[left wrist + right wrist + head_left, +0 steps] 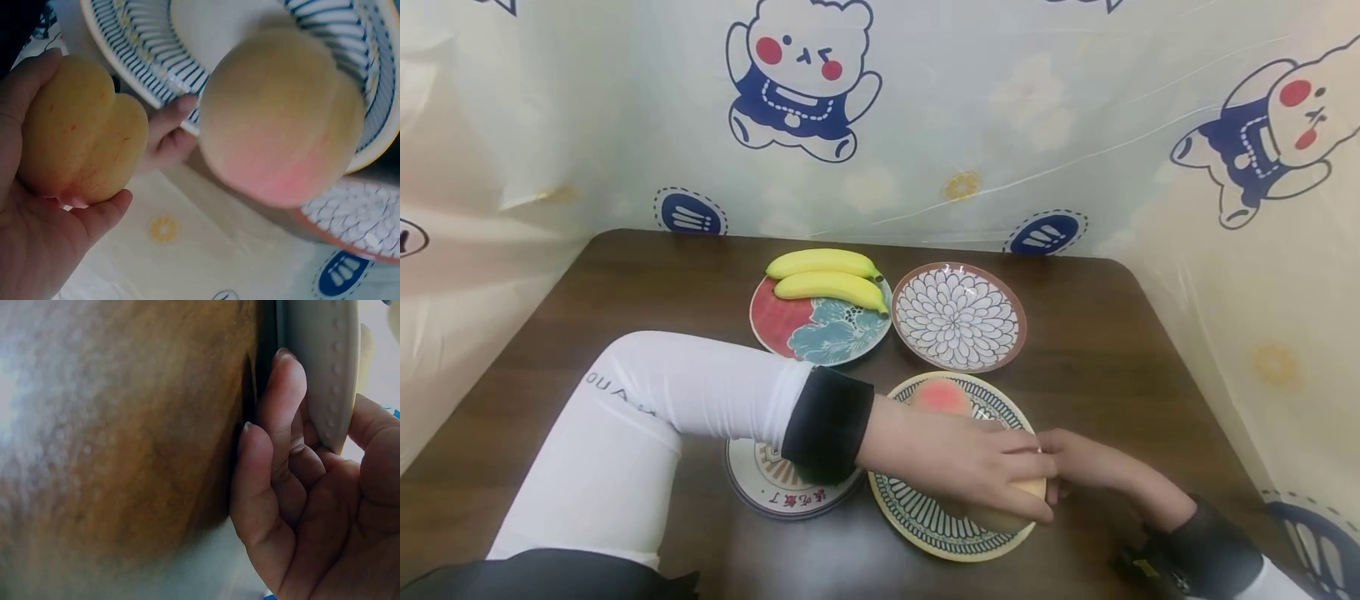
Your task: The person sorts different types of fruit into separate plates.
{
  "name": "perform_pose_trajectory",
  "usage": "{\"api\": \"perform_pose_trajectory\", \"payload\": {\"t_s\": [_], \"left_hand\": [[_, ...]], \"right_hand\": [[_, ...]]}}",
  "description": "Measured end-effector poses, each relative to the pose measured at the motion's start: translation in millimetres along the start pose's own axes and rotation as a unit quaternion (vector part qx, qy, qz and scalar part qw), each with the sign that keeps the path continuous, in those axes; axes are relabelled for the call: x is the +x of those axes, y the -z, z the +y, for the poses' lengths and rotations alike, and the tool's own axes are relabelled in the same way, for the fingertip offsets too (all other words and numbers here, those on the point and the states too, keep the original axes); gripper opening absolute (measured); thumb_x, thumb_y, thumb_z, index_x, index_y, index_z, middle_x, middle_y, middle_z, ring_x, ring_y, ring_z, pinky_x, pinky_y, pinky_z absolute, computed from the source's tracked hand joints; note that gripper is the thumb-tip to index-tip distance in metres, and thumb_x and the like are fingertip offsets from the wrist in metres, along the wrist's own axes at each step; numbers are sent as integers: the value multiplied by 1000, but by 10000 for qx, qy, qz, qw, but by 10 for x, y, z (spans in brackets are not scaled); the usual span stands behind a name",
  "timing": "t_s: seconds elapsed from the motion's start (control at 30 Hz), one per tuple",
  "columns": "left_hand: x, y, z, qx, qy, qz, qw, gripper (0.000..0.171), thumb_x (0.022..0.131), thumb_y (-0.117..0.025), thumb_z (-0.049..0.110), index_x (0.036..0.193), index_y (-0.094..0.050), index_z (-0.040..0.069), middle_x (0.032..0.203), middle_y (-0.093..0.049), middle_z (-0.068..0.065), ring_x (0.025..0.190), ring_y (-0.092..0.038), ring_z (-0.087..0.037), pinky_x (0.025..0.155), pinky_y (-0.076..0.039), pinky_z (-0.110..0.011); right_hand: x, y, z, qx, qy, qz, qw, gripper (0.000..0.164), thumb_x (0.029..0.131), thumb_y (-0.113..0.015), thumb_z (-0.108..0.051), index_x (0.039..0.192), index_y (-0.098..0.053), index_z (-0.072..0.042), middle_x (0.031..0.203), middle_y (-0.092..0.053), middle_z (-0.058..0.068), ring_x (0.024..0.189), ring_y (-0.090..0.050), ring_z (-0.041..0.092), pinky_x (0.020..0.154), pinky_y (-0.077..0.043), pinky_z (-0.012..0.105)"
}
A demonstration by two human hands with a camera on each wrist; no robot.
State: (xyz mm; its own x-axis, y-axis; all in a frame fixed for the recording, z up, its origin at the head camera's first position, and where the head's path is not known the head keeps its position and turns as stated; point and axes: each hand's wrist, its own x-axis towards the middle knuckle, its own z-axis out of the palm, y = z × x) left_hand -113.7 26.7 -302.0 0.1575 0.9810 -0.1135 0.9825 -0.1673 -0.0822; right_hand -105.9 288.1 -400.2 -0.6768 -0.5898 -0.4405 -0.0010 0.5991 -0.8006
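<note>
My left hand (958, 454) reaches across and holds a yellowish peach (78, 131) over the right part of a yellow-rimmed patterned plate (917, 533). In the left wrist view, thumb and fingers curl round this peach. A second peach (942, 396), pink on top, sits on the same plate toward its far side and looks large in the left wrist view (281, 119). My right hand (1090, 462) grips the plate's right edge; in the right wrist view its thumb is over the rim and its fingers (284, 394) curl beneath.
Two bananas (827, 287) lie on a red and blue plate (775, 321) at the back. Right of it stands a brown-rimmed petal-patterned plate (958, 317). Below my left sleeve is a white plate (760, 483) with something dark green, mostly hidden. A printed curtain (925, 108) surrounds the table.
</note>
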Motion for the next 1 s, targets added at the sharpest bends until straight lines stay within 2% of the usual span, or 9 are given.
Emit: {"api": "perform_pose_trajectory", "payload": {"t_s": [0.07,0.23,0.27,0.37,0.7,1.0], "left_hand": [[-15,-47,4,16,22,-230,9997,56,98,-64,37,151,-46,28,154,-45,-4,140,-45,-18,111,-48,-25],[-40,-156,6,153,178,-796,9965,66,90,-74,33,149,-44,31,148,-49,0,131,-49,-15,100,-52,-22],[-41,-175,9,188,200,-857,9959,71,87,-77,33,149,-43,32,147,-49,0,131,-49,-15,99,-52,-22],[-41,-218,11,112,234,-909,9955,73,86,-79,32,149,-43,33,148,-48,1,133,-47,-14,101,-51,-22],[-11,-349,49,635,88,-786,9948,61,90,-70,26,145,-46,35,143,-52,4,129,-51,-14,96,-52,-21],[-75,-507,88,1050,78,-156,9943,41,101,-51,21,140,-50,37,142,-53,5,126,-51,-13,89,-52,-20]], "right_hand": [[2,3,-20,345,-225,-118,9991,28,103,-53,-16,106,-66,8,69,-66,-1,56,-59,5,51,-48,22],[5,23,-57,206,-361,-195,9989,29,106,-52,-19,112,-66,5,72,-72,6,56,-62,8,52,-51,25],[7,28,-61,176,-383,-206,9989,29,106,-52,-20,113,-66,4,72,-72,7,56,-62,8,51,-51,25],[16,35,-72,116,-433,-221,9988,28,106,-53,-20,114,-66,3,73,-72,8,56,-62,9,52,-51,25],[15,5,-76,128,-480,-120,9987,27,105,-54,-20,111,-65,3,72,-72,6,56,-62,9,51,-50,25],[20,8,-80,72,-454,-78,9989,28,105,-54,-20,111,-66,4,74,-73,6,56,-62,10,51,-51,25]]}}
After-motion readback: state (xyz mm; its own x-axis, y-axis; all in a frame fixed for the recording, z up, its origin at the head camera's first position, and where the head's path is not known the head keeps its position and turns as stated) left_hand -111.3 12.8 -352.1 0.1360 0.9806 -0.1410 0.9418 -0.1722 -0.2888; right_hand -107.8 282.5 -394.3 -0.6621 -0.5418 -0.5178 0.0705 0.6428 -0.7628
